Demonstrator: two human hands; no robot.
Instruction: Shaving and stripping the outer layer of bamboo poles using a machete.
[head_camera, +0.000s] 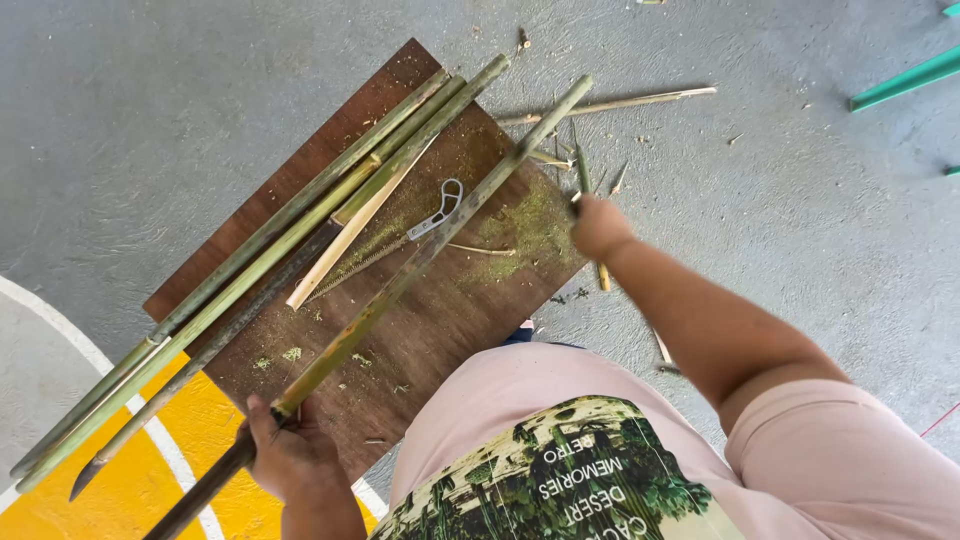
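L hand (285, 452) clamped round a long bamboo strip (420, 258), gripping near its lower end; strip runs diagonally up-right across the dark wooden board (455, 310), far tip past the board edge over the concrete floor (800, 240). R hand (600, 226) closed in a fist just off the board's right edge, near the strip's upper part; looks to grip a thin sliver, can't tell for sure. Hands well apart. Bundle of bamboo strips (290, 240) lies on the board's left side, parallel-ish, ends hanging over the yellow floor paint (120, 480). Small metal tool (438, 212) on board, touching the held strip. Green shavings on board, loose slivers (620, 101) on floor beyond.
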